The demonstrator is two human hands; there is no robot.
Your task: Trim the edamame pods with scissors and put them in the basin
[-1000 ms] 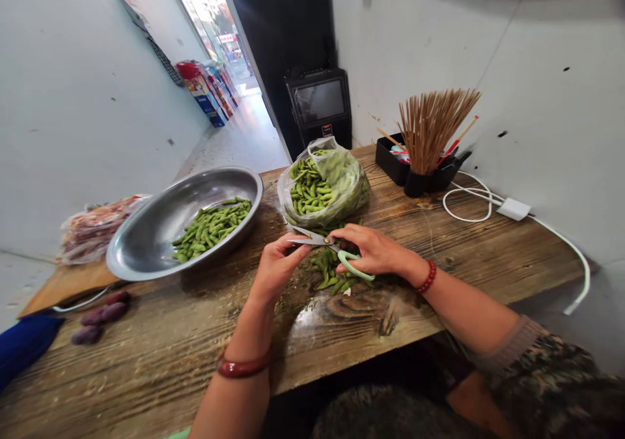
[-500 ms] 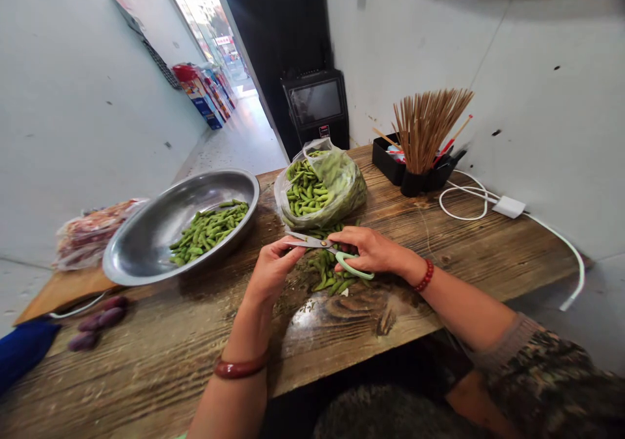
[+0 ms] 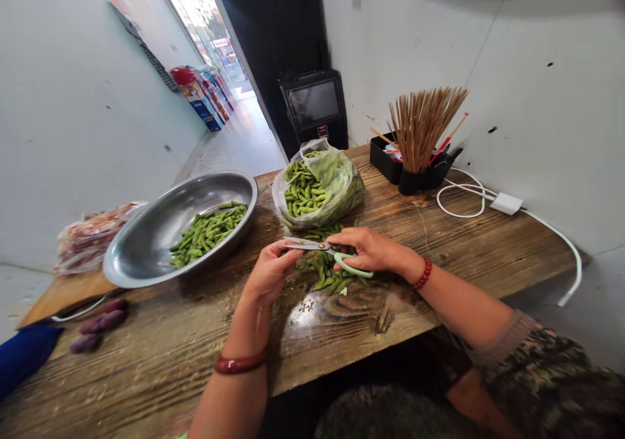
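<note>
Near the pod bag (image 3: pixel 346 182), gripped scissors (image 3: pixel 322 247) in right hand (image 3: pixel 370 250), likely to steer the blades (image 3: pixel 303 244); held left hand (image 3: pixel 267 271) there, could not tell if pinching anything.

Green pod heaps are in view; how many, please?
3: one heap in the metal basin, one in the plastic bag, one on the table near the scissors; the right hand may hide more.

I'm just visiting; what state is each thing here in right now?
Scissors: nearly closed, in right hand
Left hand: at scissors' tips, grip unclear
Plastic bag: open, full of pods
Metal bowl: partly filled with pods
Loose pods: heaped on table
Stick holder: packed with sticks
Screen: dark
White cable: looped, end past table edge
</note>
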